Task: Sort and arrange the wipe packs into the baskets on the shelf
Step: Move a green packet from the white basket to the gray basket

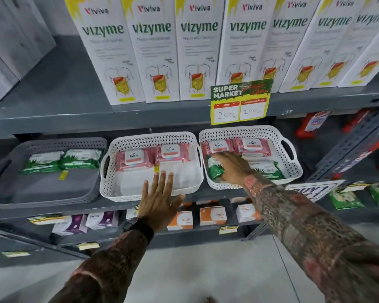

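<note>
While the grey metal shelving fills nearly the whole view, its upper shelf carries a row of tall white Vizyme boxes standing upright side by side. A yellow and green price sign hangs from that shelf's edge and covers the far rim of the right white basket. Three baskets sit in a row on the middle shelf. The grey basket on the left holds two green wipe packs at its far side. The middle white basket holds two pink Kara packs along its far wall, with its near half bare. In the right white basket, more pink packs lie at the far side and green ones at the near side.

The right hand reaches into this basket, fingers curled round a green pack at the near left corner — the forearm and patterned sleeve hide part of the near rim and of the other green pack beside it. The left hand is spread flat and empty, fingers over the near rim of the middle basket; whether it touches the rim cannot be told.

Small orange and purple boxes line the lower shelf, partly behind the left wrist.
</note>
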A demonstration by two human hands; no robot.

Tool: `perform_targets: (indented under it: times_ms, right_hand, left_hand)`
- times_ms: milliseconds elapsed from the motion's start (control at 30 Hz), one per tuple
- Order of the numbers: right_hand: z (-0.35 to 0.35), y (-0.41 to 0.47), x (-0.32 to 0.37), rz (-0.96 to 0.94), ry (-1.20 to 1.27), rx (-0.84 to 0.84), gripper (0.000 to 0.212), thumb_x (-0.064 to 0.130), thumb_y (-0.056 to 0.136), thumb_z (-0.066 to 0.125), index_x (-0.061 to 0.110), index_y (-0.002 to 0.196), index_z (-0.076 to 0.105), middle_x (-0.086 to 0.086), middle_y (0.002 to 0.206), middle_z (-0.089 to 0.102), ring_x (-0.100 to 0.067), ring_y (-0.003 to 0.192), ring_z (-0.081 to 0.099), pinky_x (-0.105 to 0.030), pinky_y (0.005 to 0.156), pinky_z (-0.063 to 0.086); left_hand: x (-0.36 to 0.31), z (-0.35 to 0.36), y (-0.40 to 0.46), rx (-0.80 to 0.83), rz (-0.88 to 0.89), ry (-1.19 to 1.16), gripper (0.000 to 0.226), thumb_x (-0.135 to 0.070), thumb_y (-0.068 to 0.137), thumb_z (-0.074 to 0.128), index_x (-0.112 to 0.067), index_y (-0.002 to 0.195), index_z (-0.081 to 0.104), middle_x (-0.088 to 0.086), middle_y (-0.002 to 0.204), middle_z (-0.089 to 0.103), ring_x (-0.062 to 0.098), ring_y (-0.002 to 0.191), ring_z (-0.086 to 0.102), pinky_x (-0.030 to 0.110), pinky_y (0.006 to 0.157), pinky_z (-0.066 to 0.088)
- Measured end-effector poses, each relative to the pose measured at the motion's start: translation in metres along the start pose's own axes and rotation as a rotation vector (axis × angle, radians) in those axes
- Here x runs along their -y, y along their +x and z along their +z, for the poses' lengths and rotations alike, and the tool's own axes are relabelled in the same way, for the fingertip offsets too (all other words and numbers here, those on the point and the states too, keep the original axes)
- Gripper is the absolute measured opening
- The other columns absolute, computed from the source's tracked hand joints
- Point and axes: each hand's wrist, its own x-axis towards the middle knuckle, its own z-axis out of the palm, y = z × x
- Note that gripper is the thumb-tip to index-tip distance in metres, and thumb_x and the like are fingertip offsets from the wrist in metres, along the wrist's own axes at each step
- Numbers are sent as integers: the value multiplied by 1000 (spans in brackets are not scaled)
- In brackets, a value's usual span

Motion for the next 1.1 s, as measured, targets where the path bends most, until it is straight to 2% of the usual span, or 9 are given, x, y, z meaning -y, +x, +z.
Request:
perform_targets:
  times_ms: [67, 200, 367, 467, 667, 800, 967, 1033, 1100]
  right_hand:
    - [-4, -5, 10, 52, -41, -117, 92, 10, 77, 86, 27, 155, 40, -7, 156, 48, -34, 143, 44, -55, 110, 47]
    - [-21, -10, 48, 103, -141, -405, 86, 4, 73, 81, 27, 148, 48, -6, 136, 57, -33, 124, 50, -45, 83, 55]
    - [-29, 3, 144, -22, -135, -508, 91, 10, 66, 87, 28, 147, 51, -4, 137, 59, -34, 124, 54, -45, 85, 56]
    - [-19, 21, 226, -134, -72, -478, 93, 16, 67, 89, 28, 151, 49, -3, 143, 57, -34, 130, 53, -45, 91, 57]
    - [22, 64, 384, -338, 27, -383, 88, 47, 74, 87, 31, 151, 48, -1, 141, 61, -31, 127, 55, -43, 86, 59]
    - [47, 103, 474, -397, -10, -222, 91, 54, 77, 82, 33, 155, 40, -4, 154, 54, -35, 138, 52, -50, 102, 52]
    - [62, 135, 526, -369, -4, -94, 98, 46, 80, 83, 32, 160, 29, -3, 164, 39, -34, 146, 44, -48, 105, 50]
    - [67, 145, 537, -363, -17, -15, 95, 30, 83, 83, 29, 161, 28, -5, 165, 36, -34, 149, 37, -49, 108, 49]
    - [74, 149, 541, -390, -75, 52, 78, 10, 89, 73, 24, 158, 38, -10, 159, 43, -36, 145, 41, -49, 110, 49]
  left_hand:
    - [13, -5, -3, -54, 63, -21, 83, -73, 97, 7, -27, 164, -7, 4, 173, -11, 24, 160, -15, 55, 131, -4]
    - [63, -27, -12, -170, 92, -91, 79, -70, 100, 15, -27, 165, 3, 3, 175, 1, 23, 162, -5, 54, 132, 4]
    - [159, -54, -33, -262, 25, -56, 80, -68, 100, 15, -23, 165, 6, 4, 175, -1, 23, 162, -9, 52, 132, -1]
    - [229, -67, -54, -257, -91, -45, 83, -68, 98, 15, -18, 165, 15, 8, 175, 7, 27, 162, -2, 54, 132, 4]
    - [332, -75, -102, -237, -319, -55, 86, -65, 97, 14, -13, 165, 2, 8, 175, -5, 25, 161, -13, 52, 131, -5]
    - [361, -72, -113, -192, -353, -2, 98, -69, 88, -3, -7, 164, 6, 13, 174, -4, 29, 162, -9, 53, 131, -3]
    - [364, -64, -111, -171, -331, 12, 95, -69, 92, 0, -7, 164, 6, 13, 174, -2, 29, 162, -8, 55, 131, -2]
    - [368, -63, -110, -154, -330, 42, 90, -68, 98, 7, -7, 164, 3, 13, 174, -3, 29, 162, -8, 55, 131, -2]
    - [370, -63, -111, -129, -332, 56, 85, -65, 103, 14, -7, 164, -1, 13, 174, -6, 29, 161, -11, 54, 131, -2]
